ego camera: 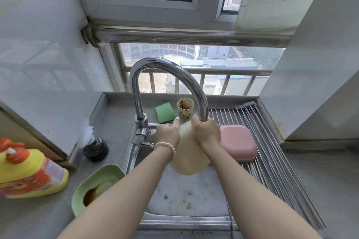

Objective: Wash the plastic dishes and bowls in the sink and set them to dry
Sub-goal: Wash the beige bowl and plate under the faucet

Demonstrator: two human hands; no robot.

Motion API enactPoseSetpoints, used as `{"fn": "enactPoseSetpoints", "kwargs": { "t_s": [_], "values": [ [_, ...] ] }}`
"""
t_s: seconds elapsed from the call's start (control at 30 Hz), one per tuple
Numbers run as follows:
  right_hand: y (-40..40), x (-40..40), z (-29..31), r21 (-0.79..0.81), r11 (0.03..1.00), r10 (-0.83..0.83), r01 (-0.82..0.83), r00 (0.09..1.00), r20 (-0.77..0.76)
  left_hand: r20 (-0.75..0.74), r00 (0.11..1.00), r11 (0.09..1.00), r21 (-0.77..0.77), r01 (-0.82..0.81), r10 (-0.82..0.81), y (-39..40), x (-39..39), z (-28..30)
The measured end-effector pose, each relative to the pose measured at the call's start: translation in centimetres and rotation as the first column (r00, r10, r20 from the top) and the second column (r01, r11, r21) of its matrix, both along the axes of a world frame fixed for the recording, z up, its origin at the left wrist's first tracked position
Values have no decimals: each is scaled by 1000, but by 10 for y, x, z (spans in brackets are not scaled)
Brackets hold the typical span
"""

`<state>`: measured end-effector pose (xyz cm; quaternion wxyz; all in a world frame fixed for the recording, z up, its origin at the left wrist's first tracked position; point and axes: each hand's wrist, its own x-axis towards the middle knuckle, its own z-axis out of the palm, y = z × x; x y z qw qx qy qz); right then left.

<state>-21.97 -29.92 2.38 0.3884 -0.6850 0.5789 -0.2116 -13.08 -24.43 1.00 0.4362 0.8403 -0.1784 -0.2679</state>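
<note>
A cream plastic dish [189, 158] is held on edge over the sink [180, 196], just under the faucet spout [203, 117]. My left hand [168, 133] grips its left rim, thumb up. My right hand [206, 132] is curled over its top right rim. A pink dish [238, 142] lies upside down on the roll-up drying rack [272, 151] to the right. A green dish [97, 184] with brown sauce sits on the counter at the left of the sink.
A chrome gooseneck faucet [139, 91] rises behind the sink. A green sponge [164, 112] and a stained paper cup [185, 109] stand at the back. A yellow detergent bottle [29, 172] and a dark jar [95, 148] are on the left counter.
</note>
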Motion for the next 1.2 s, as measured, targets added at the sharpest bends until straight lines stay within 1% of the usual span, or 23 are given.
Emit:
{"fn": "enactPoseSetpoints", "kwargs": {
  "t_s": [0.03,0.1,0.17,0.27,0.33,0.37,0.4,0.47,0.5,0.57,0.63,0.67,0.7,0.73,0.77,0.87,0.93,1.0,1.03,1.07,1.1,1.13,1.2],
  "values": [
    [-5,-3,1,62,998,-14,13,1000,23,44,999,1000,13,16,-16,0,0,2],
    [-12,-10,1,143,989,-38,36,999,11,252,964,996,28,82,-86,0,-8,3],
    [-14,-14,0,186,981,-62,59,998,9,508,844,985,74,154,-170,-1,-21,-1],
    [-11,-15,2,178,974,-146,138,989,36,614,720,946,193,261,-324,-4,-46,-17],
    [-3,-17,1,334,917,-307,218,920,244,633,695,936,157,316,-341,-6,-53,-20],
    [-2,-18,-1,363,902,-347,232,891,292,618,706,931,131,341,-346,-8,-53,-18],
    [-2,-20,-2,357,889,-404,286,857,319,621,712,933,93,347,-327,-12,-51,-19],
    [0,-22,-1,280,909,-383,311,887,258,582,746,936,80,342,-322,-16,-45,-6],
    [1,-23,-1,227,921,-368,317,897,243,477,807,935,114,336,-348,-16,-41,4],
    [0,-25,0,195,920,-384,341,886,259,236,950,978,25,205,-205,-25,-31,10],
    [-3,-28,-2,236,896,-435,377,855,283,28,997,996,-52,73,-72,-28,-25,13],
    [-4,-29,-4,280,873,-473,399,832,290,78,993,996,-32,88,-85,-29,-27,9],
    [-4,-30,-3,329,847,-514,417,802,306,235,962,990,-3,144,-140,-26,-31,3],
    [-4,-30,-3,368,824,-547,431,774,318,401,899,981,-7,193,-174,-20,-39,-5],
    [-4,-31,-4,397,807,-570,437,754,327,480,849,965,-19,262,-221,-14,-50,-11],
    [2,-30,-8,409,817,-547,406,771,327,514,801,923,-45,382,-306,-7,-58,-23],
    [6,-29,-10,367,855,-491,366,798,348,382,865,932,-27,361,-324,-13,-49,-21],
    [8,-29,-10,312,867,-484,388,805,344,102,980,982,-65,176,-169,-22,-29,-17],
    [7,-29,-9,319,855,-506,409,795,336,-76,993,991,-102,83,-91,-26,-23,-15],
    [5,-29,-7,339,837,-533,430,782,324,-150,988,992,-121,28,-46,-26,-23,-13],
    [3,-30,-9,364,818,-560,446,763,323,-76,996,994,-103,35,-43,-24,-28,-10],
    [0,-30,-8,387,798,-588,463,738,331,91,994,995,-68,67,-61,-19,-36,-11],
    [-2,-30,-10,425,780,-608,460,717,339,335,931,987,-14,159,-145,-9,-53,-15]
  ]
}}
